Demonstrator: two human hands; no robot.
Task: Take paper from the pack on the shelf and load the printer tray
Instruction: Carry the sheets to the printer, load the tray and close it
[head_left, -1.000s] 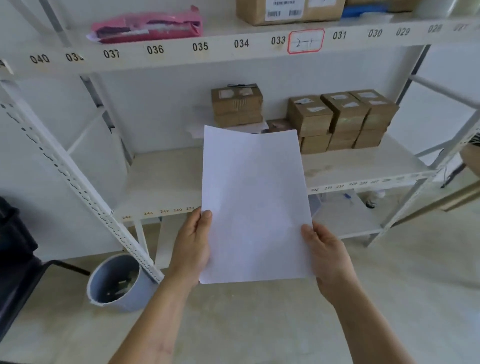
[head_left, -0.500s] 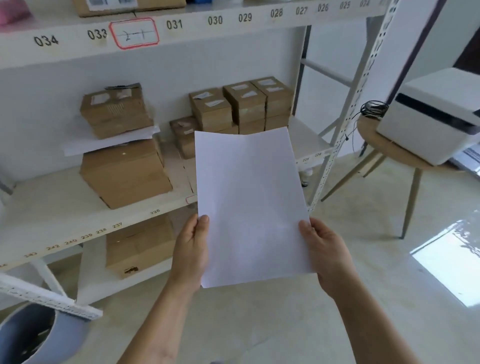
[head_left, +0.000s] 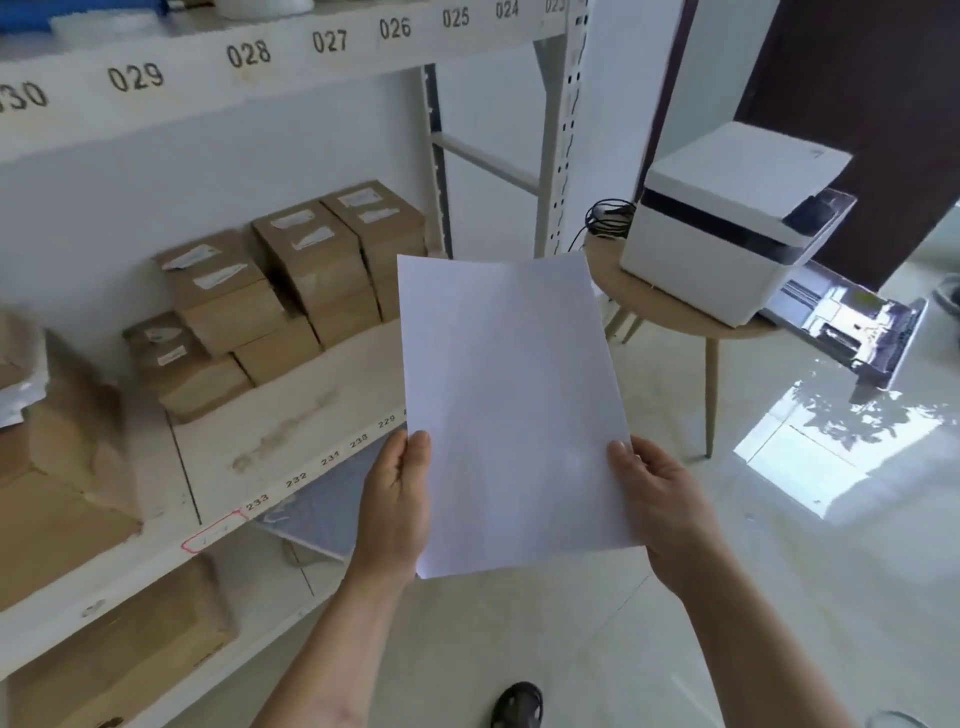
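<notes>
I hold white paper (head_left: 509, 405) upright in front of me, roughly at chest height. My left hand (head_left: 397, 506) grips its lower left edge and my right hand (head_left: 657, 501) grips its lower right edge. To the upper right a white printer (head_left: 727, 228) sits on a small round wooden table (head_left: 670, 312). Its paper tray (head_left: 852, 322) is pulled out toward the right and hangs past the table edge. The paper pack is not in view.
A white numbered shelf unit (head_left: 291, 452) fills the left, stacked with brown cardboard boxes (head_left: 291, 280). A perforated shelf post (head_left: 563, 130) stands between the shelf and the table. A black cable (head_left: 605, 218) lies behind the printer. My shoe (head_left: 517, 704) shows on the pale tiled floor.
My view has swung right, away from the shelf. The printer and its table have come nearer and more central. Both hands keep the same hold on the paper.
</notes>
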